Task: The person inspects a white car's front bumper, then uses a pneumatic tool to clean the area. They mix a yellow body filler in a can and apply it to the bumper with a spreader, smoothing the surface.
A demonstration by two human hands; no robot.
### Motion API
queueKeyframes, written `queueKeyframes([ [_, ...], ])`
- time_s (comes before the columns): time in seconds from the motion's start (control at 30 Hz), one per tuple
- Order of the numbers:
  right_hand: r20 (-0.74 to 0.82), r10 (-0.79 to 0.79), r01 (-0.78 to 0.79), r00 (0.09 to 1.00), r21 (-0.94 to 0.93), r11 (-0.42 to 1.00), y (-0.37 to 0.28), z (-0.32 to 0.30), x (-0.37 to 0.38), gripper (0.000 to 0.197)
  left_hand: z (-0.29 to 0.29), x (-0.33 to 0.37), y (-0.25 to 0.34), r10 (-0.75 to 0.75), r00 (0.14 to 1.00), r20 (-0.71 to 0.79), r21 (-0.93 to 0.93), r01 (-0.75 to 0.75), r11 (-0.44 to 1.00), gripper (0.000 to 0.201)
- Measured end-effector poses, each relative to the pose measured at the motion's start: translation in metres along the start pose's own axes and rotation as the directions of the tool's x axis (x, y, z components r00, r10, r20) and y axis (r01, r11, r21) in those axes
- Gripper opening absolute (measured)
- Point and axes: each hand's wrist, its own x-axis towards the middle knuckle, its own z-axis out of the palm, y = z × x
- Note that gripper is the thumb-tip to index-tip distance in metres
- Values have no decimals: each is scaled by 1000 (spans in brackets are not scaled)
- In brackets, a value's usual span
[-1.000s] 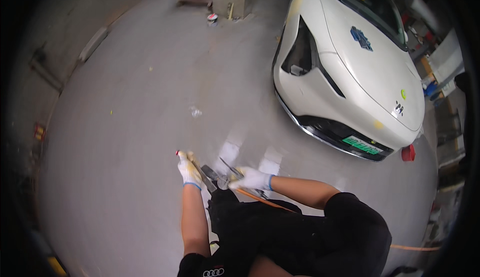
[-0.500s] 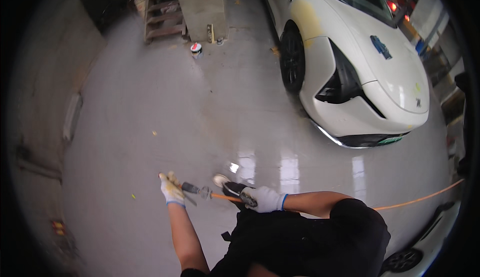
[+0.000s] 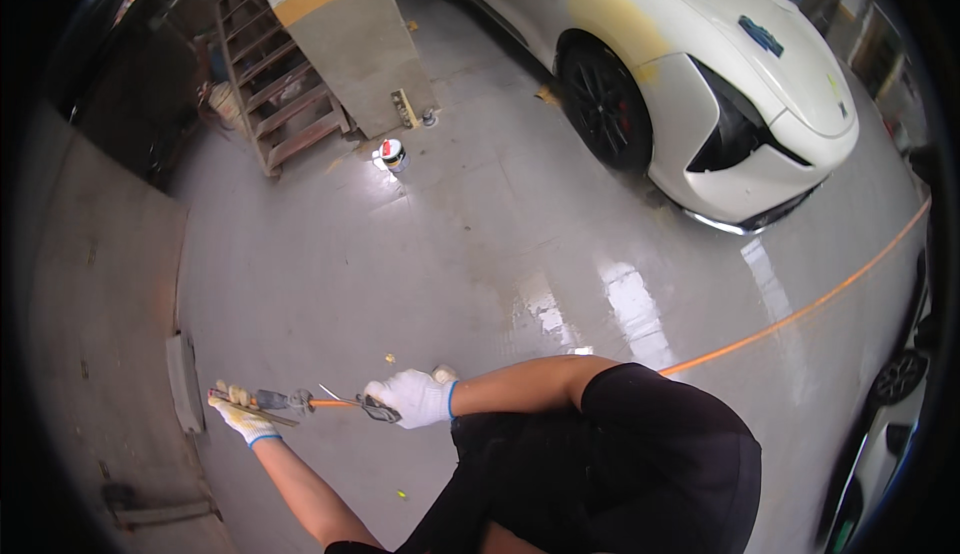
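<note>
My left hand, in a white knitted glove with a blue cuff, is closed around an orange air hose near a dark grey cylindrical fitting. A metal coupling joins that fitting to more orange hose. Under the left hand's fingers a thin flat strip sticks out. My right hand, gloved alike, is closed on a black hand tool that I cannot name more exactly. A thin bright metal piece shows beside that tool. The hose passes close to the tool; whether they touch is hidden.
A white car with a yellowish patch on its fender stands ahead right, blue gloves on its hood. The orange hose trails right. A paint can, wooden stairs and a pillar stand ahead. Another car is at right.
The view has swung left, so the white car sits farther up and right. Both hands have shifted left in view, still gripping the hose and the black tool.
</note>
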Motion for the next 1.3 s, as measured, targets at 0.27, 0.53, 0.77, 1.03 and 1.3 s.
queueKeyframes([
  [0.27, -140, 102, -116, 985, -96, 989, 23, -60, 66, 41, 127, 93, -61, -171, 908, 382, -81, 218, 973, 58],
  [0.53, -747, 88, -482, 659, -330, 811, 4, -149, -51, 56, 259, -45, -93, -308, 73, 949, 283, 242, 928, 69],
  [0.77, -947, 133, 499, -294, -33, 866, -142, -235, -68, 19, 306, -215, -94, -97, -616, 782, 123, 0, 992, 41],
  [1.03, -909, 220, 424, -354, 54, 904, -154, -261, -90, 20, 361, -297, -101, -23, -679, 734, -65, -104, 992, 40],
  [1.3, -841, 178, 471, -511, -100, 877, -181, -284, -147, 41, 379, -392, -76, -5, -673, 740, 16, 11, 1000, 33],
])
